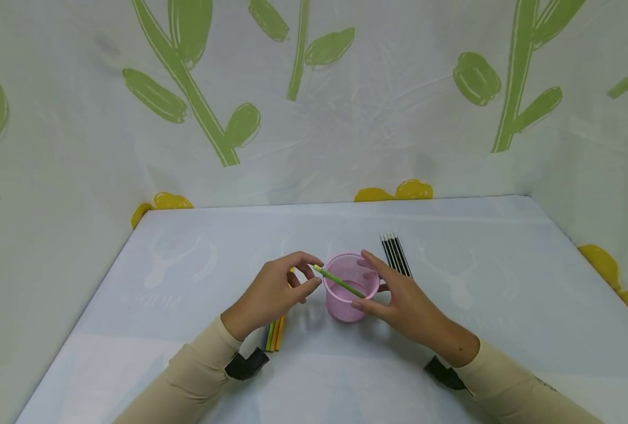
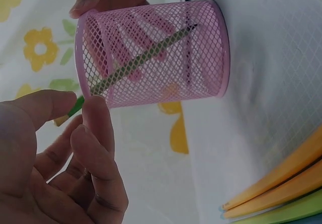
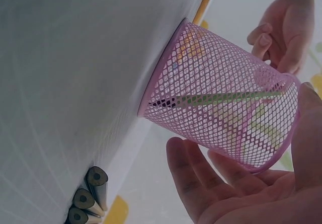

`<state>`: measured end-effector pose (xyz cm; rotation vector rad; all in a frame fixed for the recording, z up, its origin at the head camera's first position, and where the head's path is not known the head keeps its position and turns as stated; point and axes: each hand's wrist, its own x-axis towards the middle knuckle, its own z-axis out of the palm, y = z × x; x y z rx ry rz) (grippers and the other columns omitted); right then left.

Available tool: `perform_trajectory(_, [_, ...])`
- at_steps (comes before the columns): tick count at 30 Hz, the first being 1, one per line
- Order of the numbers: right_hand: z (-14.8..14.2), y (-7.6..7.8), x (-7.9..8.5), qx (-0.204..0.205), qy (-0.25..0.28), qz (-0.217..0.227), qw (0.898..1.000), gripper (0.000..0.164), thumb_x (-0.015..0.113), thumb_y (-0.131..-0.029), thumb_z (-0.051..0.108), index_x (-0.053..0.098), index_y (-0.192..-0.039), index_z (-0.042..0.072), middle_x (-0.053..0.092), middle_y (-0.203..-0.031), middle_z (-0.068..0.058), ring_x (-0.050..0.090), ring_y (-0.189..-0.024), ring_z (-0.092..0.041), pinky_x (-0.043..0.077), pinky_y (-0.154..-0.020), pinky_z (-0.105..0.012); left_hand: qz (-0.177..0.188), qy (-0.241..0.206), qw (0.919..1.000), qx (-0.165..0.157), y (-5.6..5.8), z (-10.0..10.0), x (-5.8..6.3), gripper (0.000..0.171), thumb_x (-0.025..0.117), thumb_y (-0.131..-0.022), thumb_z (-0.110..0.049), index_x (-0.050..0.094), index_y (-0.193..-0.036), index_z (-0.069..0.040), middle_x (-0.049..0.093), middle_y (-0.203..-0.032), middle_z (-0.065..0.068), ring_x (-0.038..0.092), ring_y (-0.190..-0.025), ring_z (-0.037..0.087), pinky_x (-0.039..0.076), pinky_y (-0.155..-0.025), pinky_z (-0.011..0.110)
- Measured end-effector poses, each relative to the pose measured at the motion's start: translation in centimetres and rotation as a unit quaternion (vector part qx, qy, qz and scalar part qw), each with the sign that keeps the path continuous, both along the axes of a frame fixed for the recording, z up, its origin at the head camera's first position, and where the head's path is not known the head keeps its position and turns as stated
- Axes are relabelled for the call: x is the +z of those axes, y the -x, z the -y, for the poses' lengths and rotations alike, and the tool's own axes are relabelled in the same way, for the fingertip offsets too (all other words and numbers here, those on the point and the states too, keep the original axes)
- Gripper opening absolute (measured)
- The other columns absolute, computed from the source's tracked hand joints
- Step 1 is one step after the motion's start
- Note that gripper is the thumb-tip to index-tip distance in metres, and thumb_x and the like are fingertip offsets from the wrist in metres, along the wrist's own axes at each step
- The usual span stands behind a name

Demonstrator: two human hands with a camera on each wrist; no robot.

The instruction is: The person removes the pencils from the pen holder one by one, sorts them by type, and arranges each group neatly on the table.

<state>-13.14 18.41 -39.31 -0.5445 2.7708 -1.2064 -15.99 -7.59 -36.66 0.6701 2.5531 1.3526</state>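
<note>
A pink mesh pencil cup [image 1: 344,310] stands on the table between both hands. Inside it one green pencil [image 1: 340,282] leans, dark tip down, its pale yellow end sticking out over the rim on the left. My right hand [image 1: 406,300] holds the cup at its right side, thumb at the rim and fingers round the back. At the pencil's upper end is my left hand [image 1: 271,290]; its thumb and index finger stand apart around that end, the fingers loosely bent. Part of the green pencil [image 2: 146,56] shows through the mesh in the left wrist view.
Several orange, green and blue pencils [image 1: 276,334] lie partly under my left hand. Behind the right hand lies a row of black-and-white striped pencils [image 1: 396,256]. A white cloth [image 1: 314,383] covers the table, with a leaf-patterned wall [image 1: 377,129] behind.
</note>
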Motion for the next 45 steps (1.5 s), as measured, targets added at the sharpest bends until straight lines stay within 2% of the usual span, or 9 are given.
perform_trajectory(11, [-0.1, 0.0, -0.1, 0.001, -0.004, -0.002, 1.000, 0.089, 0.076, -0.087, 0.043, 0.027, -0.157, 0.015, 0.050, -0.151, -0.009, 0.066, -0.112, -0.026, 0.057, -0.089, -0.039, -0.004, 0.001, 1.0000, -0.005, -0.2, -0.1, 0.1, 0.024, 0.072, -0.094, -0.019, 0.065, -0.117, -0.018, 0.064, -0.095, 0.000, 0.064, -0.064, 0.011, 0.048, -0.052, 0.025])
perform_trajectory(18, [0.0, 0.1, 0.0, 0.002, -0.002, -0.009, 1.000, 0.090, 0.077, -0.087, 0.041, 0.027, -0.157, 0.016, 0.050, -0.150, -0.008, 0.066, -0.111, -0.024, 0.057, -0.090, -0.038, -0.007, 0.001, 1.0000, -0.006, -0.3, -0.3, 0.1, 0.020, 0.072, -0.094, -0.021, 0.065, -0.112, -0.020, 0.064, -0.093, -0.004, 0.065, -0.063, 0.011, 0.047, -0.052, 0.025])
perform_trajectory(24, [0.0, 0.0, -0.1, -0.002, -0.005, 0.007, 1.000, 0.090, 0.077, -0.087, 0.041, 0.027, -0.157, 0.017, 0.050, -0.150, -0.009, 0.066, -0.112, -0.026, 0.057, -0.089, -0.040, -0.003, -0.009, 0.9999, -0.009, -0.2, -0.1, -0.1, 0.016, 0.070, -0.095, -0.019, 0.065, -0.110, -0.019, 0.064, -0.094, -0.002, 0.066, -0.065, 0.017, 0.049, -0.054, 0.026])
perform_trajectory(33, [0.0, 0.0, 0.0, 0.002, -0.001, 0.005, 1.000, 0.090, 0.076, -0.087, 0.044, 0.027, -0.158, 0.017, 0.049, -0.151, -0.009, 0.065, -0.113, -0.026, 0.057, -0.091, -0.040, -0.011, -0.027, 0.9994, 0.015, -0.3, 0.0, 0.3, 0.010, 0.067, -0.096, -0.019, 0.064, -0.106, -0.019, 0.064, -0.097, -0.002, 0.065, -0.063, 0.015, 0.048, -0.055, 0.027])
perform_trajectory(39, [-0.2, 0.0, -0.1, 0.006, 0.005, -0.012, 1.000, 0.090, 0.076, -0.087, 0.044, 0.027, -0.157, 0.016, 0.050, -0.150, -0.008, 0.065, -0.113, -0.024, 0.056, -0.092, -0.040, -0.010, -0.062, 0.9974, 0.034, -0.1, 0.4, 1.0, 0.008, 0.062, -0.099, -0.021, 0.061, -0.106, -0.019, 0.062, -0.103, 0.002, 0.064, -0.063, 0.016, 0.047, -0.052, 0.029])
perform_trajectory(45, [-0.1, 0.0, -0.1, 0.004, 0.002, -0.007, 1.000, 0.090, 0.077, -0.087, 0.041, 0.027, -0.157, 0.016, 0.049, -0.151, -0.007, 0.066, -0.110, -0.023, 0.057, -0.090, -0.039, 0.000, -0.131, 0.9899, 0.054, 0.4, 1.2, 1.6, 0.010, 0.057, -0.101, -0.020, 0.055, -0.109, -0.014, 0.059, -0.109, 0.010, 0.067, -0.065, 0.031, 0.054, -0.052, 0.032])
